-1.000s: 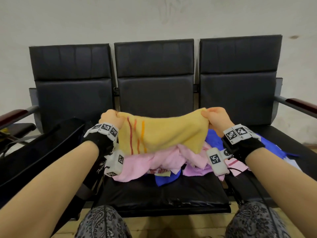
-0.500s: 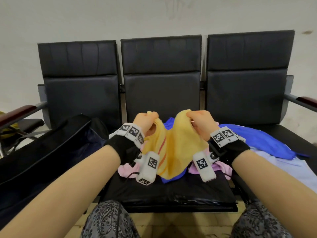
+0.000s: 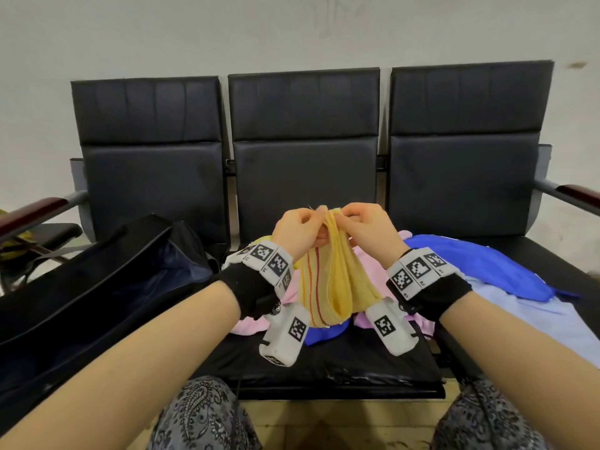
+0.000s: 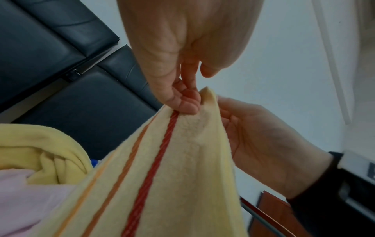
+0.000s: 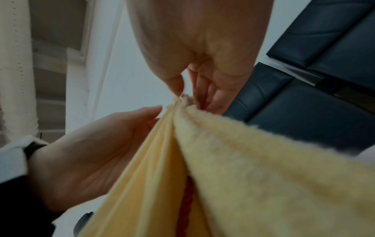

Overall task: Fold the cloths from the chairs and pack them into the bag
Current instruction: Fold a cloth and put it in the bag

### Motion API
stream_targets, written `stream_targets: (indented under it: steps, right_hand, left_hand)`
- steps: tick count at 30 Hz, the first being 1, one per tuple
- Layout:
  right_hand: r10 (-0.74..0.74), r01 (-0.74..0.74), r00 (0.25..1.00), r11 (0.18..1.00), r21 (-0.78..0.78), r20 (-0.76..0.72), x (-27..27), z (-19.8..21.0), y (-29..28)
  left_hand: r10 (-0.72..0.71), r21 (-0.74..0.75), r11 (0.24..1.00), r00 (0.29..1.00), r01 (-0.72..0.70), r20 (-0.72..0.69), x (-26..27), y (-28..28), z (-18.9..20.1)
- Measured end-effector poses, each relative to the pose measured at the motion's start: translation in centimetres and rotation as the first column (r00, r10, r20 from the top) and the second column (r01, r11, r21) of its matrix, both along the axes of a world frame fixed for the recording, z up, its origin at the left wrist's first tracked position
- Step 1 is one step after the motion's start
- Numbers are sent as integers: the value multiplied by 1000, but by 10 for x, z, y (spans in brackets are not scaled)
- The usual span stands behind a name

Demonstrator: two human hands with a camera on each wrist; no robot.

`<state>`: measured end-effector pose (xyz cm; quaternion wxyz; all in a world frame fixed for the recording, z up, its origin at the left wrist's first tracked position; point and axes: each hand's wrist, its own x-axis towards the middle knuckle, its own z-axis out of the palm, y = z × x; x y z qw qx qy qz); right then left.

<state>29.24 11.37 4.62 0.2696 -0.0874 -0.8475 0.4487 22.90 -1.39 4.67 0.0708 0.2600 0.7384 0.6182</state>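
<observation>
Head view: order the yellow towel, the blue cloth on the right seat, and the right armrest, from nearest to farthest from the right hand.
From the right hand:
1. Yellow towel, pinched in its grip, between both hands.
2. Blue cloth, on the right seat just beyond the wrist.
3. Right armrest, far right edge of the chairs.

A plain off-white plastered wall [image 3: 292, 30] rises beyond the hands. Below them lies a pale yellowish tiled floor [image 3: 341, 427]. Dark reddish wooden armrests [image 3: 42, 211] flank both sides.
</observation>
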Motion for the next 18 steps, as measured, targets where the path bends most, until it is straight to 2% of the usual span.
stream_targets:
  steps: [4,6,8,10,11,13,15,18]
  right_hand:
    - [89,-89,996,992,-91,3,1,-6,0]
    - [143,-141,990,987,-82,13,2,-10,2]
    - [187,-185,982,979,-82,12,3,-12,5]
    - [223,-221,975,968,-116,9,6,-12,8]
    - [240,-236,971,962,-139,8,7,-10,10]
    - [276,-271,961,942,-200,-1,11,-8,15]
    - [294,-288,956,919,-270,-18,15,-5,21]
    - [288,-278,957,873,-402,-36,19,-4,36]
  left_hand:
    - [-6,-91,996,999,2,-45,-1,-4,0]
    - [-71,-160,985,996,61,-57,-2,-7,2]
    - [-145,-166,977,987,133,-63,-3,-11,5]
    - [-103,-176,981,989,83,-107,-13,-15,4]
    - [-74,-186,981,994,57,-86,-19,-17,1]
    - [-71,-171,981,993,87,94,-29,-22,-9]
    - [-81,-124,985,955,120,285,-37,-28,-21]
    - [-194,-138,954,902,265,386,-41,-40,-38]
